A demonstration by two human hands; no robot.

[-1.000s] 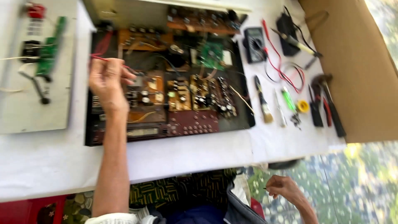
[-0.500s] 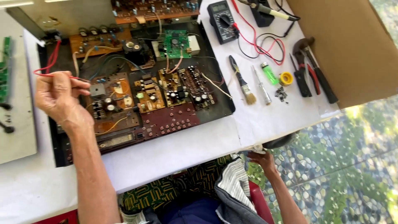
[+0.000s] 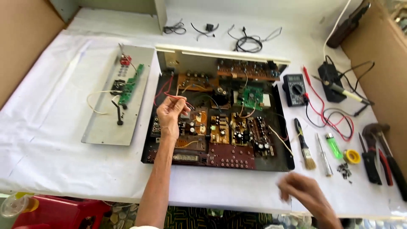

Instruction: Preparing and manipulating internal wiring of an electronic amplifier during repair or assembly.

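Note:
An opened black amplifier chassis [image 3: 280, 163] lies on the white table, full of brown and green circuit boards [image 3: 237, 131]. My left hand [image 3: 171, 113] hovers over the chassis's left side and pinches a thin red wire [image 3: 180, 98] between thumb and fingers. My right hand [image 3: 302, 191] is blurred near the table's front edge, below the chassis's right corner, fingers loosely spread and holding nothing. A small paintbrush [image 3: 305, 146] and a screwdriver [image 3: 324, 156] lie just above that hand.
A grey front panel [image 3: 101, 131] with a green board lies left of the chassis. On the right sit a multimeter [image 3: 294, 89] with red leads, a soldering iron [image 3: 341, 91], a green lighter [image 3: 333, 146], a yellow solder roll [image 3: 352, 156] and pliers [image 3: 373, 152]. Cardboard walls stand on both sides.
The view has swung so the whole table shows. My right hand rose from my lap to the table's front edge. My left hand still pinches the red wire.

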